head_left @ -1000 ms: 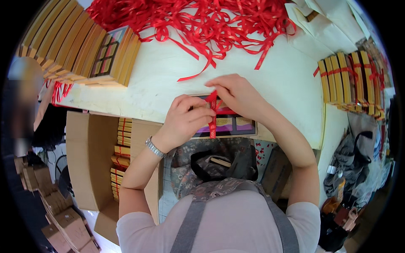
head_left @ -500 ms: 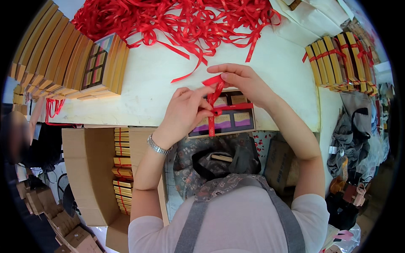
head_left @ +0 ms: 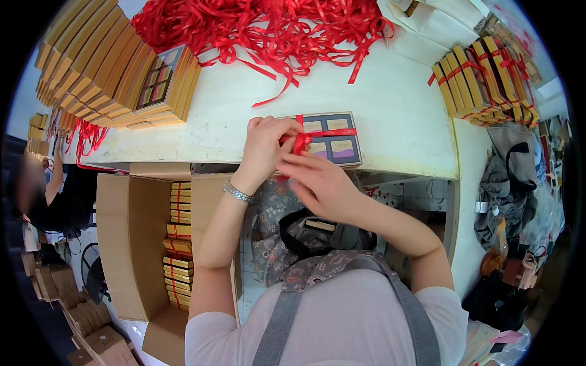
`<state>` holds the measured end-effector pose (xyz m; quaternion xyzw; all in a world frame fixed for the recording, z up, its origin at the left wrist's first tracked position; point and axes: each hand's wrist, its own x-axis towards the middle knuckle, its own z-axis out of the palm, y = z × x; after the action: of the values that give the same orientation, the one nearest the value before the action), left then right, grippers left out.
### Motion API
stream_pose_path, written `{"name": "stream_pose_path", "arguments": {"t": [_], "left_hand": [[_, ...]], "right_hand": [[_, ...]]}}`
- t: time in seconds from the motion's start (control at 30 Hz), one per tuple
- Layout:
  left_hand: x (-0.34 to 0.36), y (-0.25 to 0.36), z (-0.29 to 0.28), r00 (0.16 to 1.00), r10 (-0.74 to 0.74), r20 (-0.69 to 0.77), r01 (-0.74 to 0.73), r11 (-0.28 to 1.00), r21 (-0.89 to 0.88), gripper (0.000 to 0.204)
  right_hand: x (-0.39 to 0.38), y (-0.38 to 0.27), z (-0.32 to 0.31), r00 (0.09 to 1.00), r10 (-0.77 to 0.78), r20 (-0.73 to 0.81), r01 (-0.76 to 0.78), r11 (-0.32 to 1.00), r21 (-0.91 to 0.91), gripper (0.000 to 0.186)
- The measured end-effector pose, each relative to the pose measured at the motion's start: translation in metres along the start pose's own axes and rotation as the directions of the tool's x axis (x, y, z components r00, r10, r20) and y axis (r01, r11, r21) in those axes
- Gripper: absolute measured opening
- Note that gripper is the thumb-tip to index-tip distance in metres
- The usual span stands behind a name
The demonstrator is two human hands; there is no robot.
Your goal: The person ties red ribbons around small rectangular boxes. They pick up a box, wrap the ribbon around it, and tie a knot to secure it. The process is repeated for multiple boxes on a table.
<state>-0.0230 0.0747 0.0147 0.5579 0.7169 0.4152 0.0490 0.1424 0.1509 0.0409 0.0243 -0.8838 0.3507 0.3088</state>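
Observation:
A flat gift box [head_left: 343, 160] with a see-through top lies at the table's near edge, small purple-and-cream packs inside. A red ribbon [head_left: 334, 132] runs across it both ways and meets in a knot on its left part. My left hand [head_left: 264, 141], with a metal watch on the wrist, is closed at the knot, fingertips pinching the ribbon. From the near side my right hand [head_left: 320, 183] reaches to the same knot, its thumb side and fingertips closed on the ribbon. Both hands cover the box's left end and part of the knot.
A heap of red ribbons [head_left: 262, 30] lies at the back. Stacked gold boxes [head_left: 104, 67] stand at left; ribbon-tied boxes [head_left: 482, 76] sit at right. Below the edge, an open carton [head_left: 131, 244] holds tied boxes [head_left: 178, 280]. Another person [head_left: 49, 195] is at far left.
My right hand has come down from beyond the box to its near side, drawing the ribbon toward me. My left hand stays at the knot. The raised ribbon loop no longer shows.

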Motion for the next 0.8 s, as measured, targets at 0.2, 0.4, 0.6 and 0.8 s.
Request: {"name": "stream_pose_path", "arguments": {"t": [0.2,0.4,0.6,0.8], "left_hand": [[0.001,0.000,0.002,1.000,0.017,0.000,-0.017,1.000,0.024,0.020],[-0.001,0.000,0.001,0.998,0.058,-0.004,-0.058,0.997,0.051,0.017],[-0.002,-0.002,0.000,0.995,0.087,-0.040,-0.084,0.994,0.063,0.020],[-0.003,-0.005,0.002,0.999,-0.038,-0.030,0.037,0.998,-0.049,0.021]], "right_hand": [[-0.010,0.026,-0.012,0.928,0.330,-0.172,-0.366,0.892,-0.265,0.012],[0.004,0.042,-0.004,0.831,0.524,-0.187,-0.556,0.785,-0.272,0.017],[0.020,0.062,-0.022,0.934,0.351,-0.063,-0.356,0.930,-0.095,0.014],[0.038,0.069,-0.015,0.781,0.624,0.010,-0.624,0.779,0.061,0.021]]}}
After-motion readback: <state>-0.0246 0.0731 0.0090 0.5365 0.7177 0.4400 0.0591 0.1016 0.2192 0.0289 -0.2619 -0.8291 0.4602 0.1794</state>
